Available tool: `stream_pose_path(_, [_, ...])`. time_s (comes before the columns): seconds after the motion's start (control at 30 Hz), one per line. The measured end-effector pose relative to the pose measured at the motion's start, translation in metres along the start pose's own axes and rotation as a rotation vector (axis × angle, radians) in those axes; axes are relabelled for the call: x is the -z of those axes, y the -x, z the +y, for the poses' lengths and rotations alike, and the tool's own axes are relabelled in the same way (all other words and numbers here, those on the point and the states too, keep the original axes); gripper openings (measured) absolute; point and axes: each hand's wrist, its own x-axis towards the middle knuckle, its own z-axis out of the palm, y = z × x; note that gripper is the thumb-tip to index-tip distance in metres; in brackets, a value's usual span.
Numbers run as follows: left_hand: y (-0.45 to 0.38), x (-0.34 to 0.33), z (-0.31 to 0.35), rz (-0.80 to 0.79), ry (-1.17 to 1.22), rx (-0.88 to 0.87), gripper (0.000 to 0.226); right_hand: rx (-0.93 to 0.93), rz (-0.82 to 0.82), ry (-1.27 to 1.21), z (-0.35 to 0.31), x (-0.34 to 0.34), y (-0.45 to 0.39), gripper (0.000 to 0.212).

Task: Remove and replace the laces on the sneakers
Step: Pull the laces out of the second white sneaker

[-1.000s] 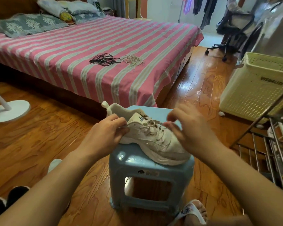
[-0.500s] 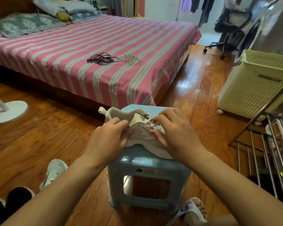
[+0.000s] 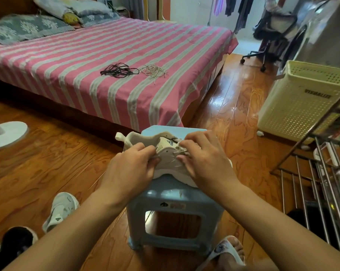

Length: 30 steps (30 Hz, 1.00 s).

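Well beyond both hands stretches the bed, spread with a pink and pale striped sheet; the wooden floor runs under and to either side of them. Far off past the right hand stands a cream perforated laundry basket, with a metal rack nearer on that same side. Directly beneath the hands is a light blue plastic stool, and on its top rests the beige sneaker, heel loop toward the bed's near edge. The left hand has its fingers curled against the sneaker's near side at the collar, gripping the upper. The right hand lies over the lacing area, its thumb and fingertips pinching the lace at the eyelets; the toe end is hidden under it. Below and outward of the left forearm a second pale sneaker lies on the floor. On the bed, far ahead of the hands, a bundle of black laces lies just beside a bundle of beige laces.
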Motion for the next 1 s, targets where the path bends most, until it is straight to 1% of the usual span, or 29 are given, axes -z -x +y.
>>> stream_pose_path(0.07, [0.000,0.000,0.003,0.008,-0.007,-0.009,0.019,0.026,0.013,0.014,-0.006,-0.006,-0.005,0.014])
stream_pose_path(0.13, [0.000,-0.001,0.004,0.014,-0.026,-0.006,0.020,0.061,0.069,0.049,-0.011,-0.009,-0.010,0.011])
stream_pose_path(0.2, [0.001,-0.001,0.005,0.010,-0.056,-0.012,0.021,0.148,0.083,0.077,-0.012,-0.006,-0.009,0.008])
stream_pose_path(0.27, [-0.001,0.001,0.001,0.013,-0.068,0.002,0.021,0.250,0.075,0.097,0.001,0.004,-0.003,0.005])
stream_pose_path(0.3, [-0.003,0.003,-0.003,0.019,-0.057,0.014,0.020,0.242,0.074,0.098,0.016,0.009,0.000,0.007])
stream_pose_path(0.37, [-0.006,0.006,-0.006,0.012,-0.005,0.004,0.019,0.116,0.049,0.061,0.052,0.019,0.005,0.009])
stream_pose_path(0.43, [-0.006,0.007,-0.002,0.001,0.022,-0.041,0.020,-0.004,-0.042,-0.013,0.070,0.027,0.010,0.022])
stream_pose_path(0.5, [-0.003,0.004,0.007,0.004,0.006,-0.043,0.022,-0.059,-0.100,-0.084,0.053,0.026,0.008,0.035])
stream_pose_path(0.57, [0.000,0.002,0.011,0.013,-0.005,-0.026,0.022,-0.031,-0.105,-0.069,0.018,0.020,0.002,0.042])
stream_pose_path(0.6, [0.000,0.001,0.012,0.016,-0.009,-0.020,0.021,0.015,-0.093,-0.023,0.004,0.015,-0.001,0.039])
stream_pose_path(0.67, [-0.001,0.002,0.011,0.026,-0.007,-0.006,0.019,0.088,-0.022,0.061,-0.014,0.006,-0.005,0.023])
stream_pose_path(0.7, [-0.001,0.002,0.011,0.025,-0.005,-0.002,0.019,0.089,0.030,0.089,-0.016,0.003,-0.006,0.019])
stream_pose_path(0.73, [-0.002,0.001,0.012,0.021,0.000,-0.003,0.019,0.082,0.062,0.107,-0.016,0.001,-0.006,0.019])
stream_pose_path(0.87, [-0.002,0.001,0.008,0.029,-0.004,0.010,0.019,0.125,0.005,0.111,-0.010,0.008,0.000,0.014])
stream_pose_path(0.93, [-0.007,0.004,-0.005,0.062,0.015,0.076,0.018,0.094,0.033,0.087,0.013,0.024,-0.001,0.037])
stream_pose_path(0.97, [-0.009,0.007,-0.012,0.078,0.027,0.112,0.017,0.037,0.055,0.099,0.029,0.032,-0.002,0.038])
stream_pose_path(1.0, [-0.010,0.010,-0.017,0.086,0.036,0.130,0.016,-0.032,0.072,0.135,0.047,0.038,-0.001,0.024])
